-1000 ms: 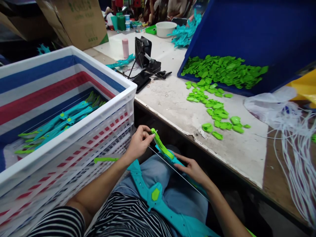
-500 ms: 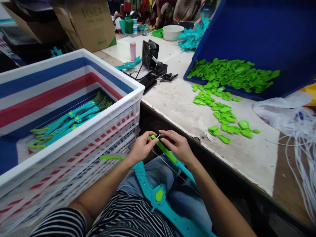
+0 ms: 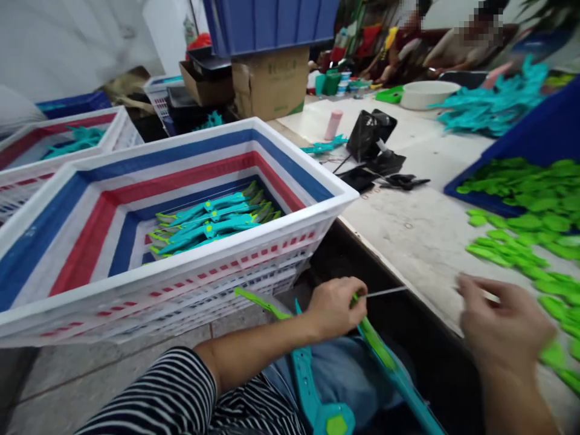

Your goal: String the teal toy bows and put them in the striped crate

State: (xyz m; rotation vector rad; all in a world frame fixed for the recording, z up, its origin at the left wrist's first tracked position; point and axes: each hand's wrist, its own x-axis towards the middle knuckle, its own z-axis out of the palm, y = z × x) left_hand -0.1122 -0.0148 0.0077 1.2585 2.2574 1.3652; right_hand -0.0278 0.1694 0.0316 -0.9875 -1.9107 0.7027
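My left hand [image 3: 338, 307] is closed around the green tip of a turquoise toy bow [image 3: 308, 380], which lies across my lap. A white string [image 3: 387, 292] runs taut to the right from that tip. Its far end fades against the pale table, in line with the pinched fingertips of my right hand [image 3: 505, 326], which is blurred by motion over the table edge. The bow's other green end [image 3: 260, 302] sticks out beside the crate, past my left forearm. Part of the bow is hidden by that forearm.
On my left a white crate [image 3: 290, 226] with a striped lining holds several finished-looking toy bows [image 3: 211, 220]. Green plastic pieces [image 3: 507, 251] spill from a blue bin [image 3: 480, 175] at right. A small black fan [image 3: 371, 133] stands on the table; people sit at the far end.
My right hand has moved away to the right from the bow tip, drawing the string out. My left hand stays on the tip. The view has turned left.
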